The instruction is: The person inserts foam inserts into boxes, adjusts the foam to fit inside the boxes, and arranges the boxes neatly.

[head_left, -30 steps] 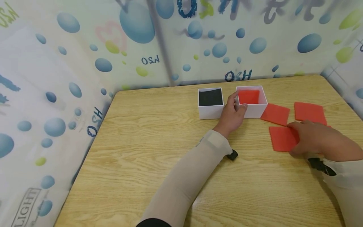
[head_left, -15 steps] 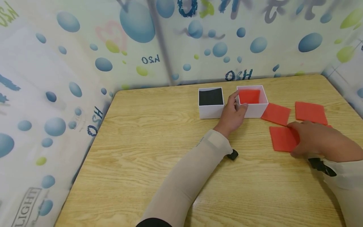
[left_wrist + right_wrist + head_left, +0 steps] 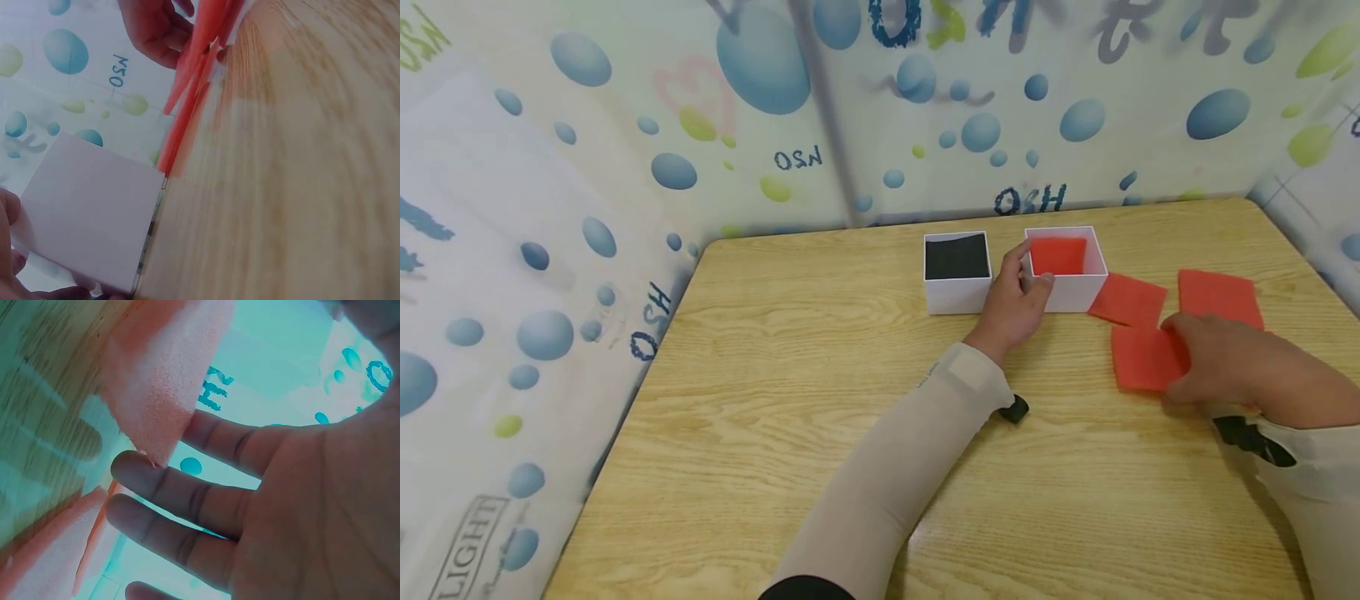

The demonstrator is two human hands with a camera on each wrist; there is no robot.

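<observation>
My left hand (image 3: 1017, 298) grips the near left corner of a white box (image 3: 1075, 293) with red foam inside; its wall (image 3: 94, 212) fills the lower left of the left wrist view. My right hand (image 3: 1221, 360) holds a red foam square (image 3: 1141, 358) by its right edge, tilted up off the table. In the right wrist view that square (image 3: 169, 375) rests on my fingers (image 3: 175, 487). The left wrist view shows the raised foam (image 3: 194, 81) under my right hand (image 3: 153, 28).
A second white box (image 3: 957, 297) with black foam inside stands left of the first. Two more red squares (image 3: 1129, 298) (image 3: 1217, 293) lie flat right of the boxes. The wooden table (image 3: 790, 358) is walled by bubble-print sheeting on the left, back and right.
My right hand has drawn the red square a little toward the boxes and tipped it off the table. The left hand and both boxes have stayed put.
</observation>
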